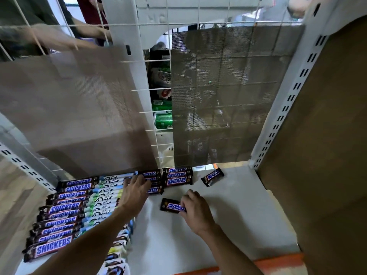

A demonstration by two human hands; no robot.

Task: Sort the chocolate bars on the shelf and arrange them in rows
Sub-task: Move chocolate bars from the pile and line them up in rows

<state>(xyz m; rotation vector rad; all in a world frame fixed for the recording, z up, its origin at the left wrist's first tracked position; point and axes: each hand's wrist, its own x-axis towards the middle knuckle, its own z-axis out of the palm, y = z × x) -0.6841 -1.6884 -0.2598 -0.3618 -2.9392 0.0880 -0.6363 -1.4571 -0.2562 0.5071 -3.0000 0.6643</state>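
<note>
Mid-depth on the shelf [228, 215], one short Snickers bar [171, 205] is pinched at its right end by the right hand [196, 212], with the fingers curled over the wrapper. Its long axis is laid left to right, parallel to the back edge. The short-bar stack [177, 177] at the back edge is found straight beyond the fingers, and the right hand is judged the nearer. The left hand [135, 190] is rested, fingers spread, on the neighbouring stack [151, 173]. A stray bar [212, 177] is seen skewed further right along the back edge.

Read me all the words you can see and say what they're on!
"SNICKERS": long bars in the left row.
"SNICKERS": short bars stacked at the back.
"SNICKERS": bar the right hand holds.
Too blurred to read: white wrappers, lone dark bar, green cans.
</note>
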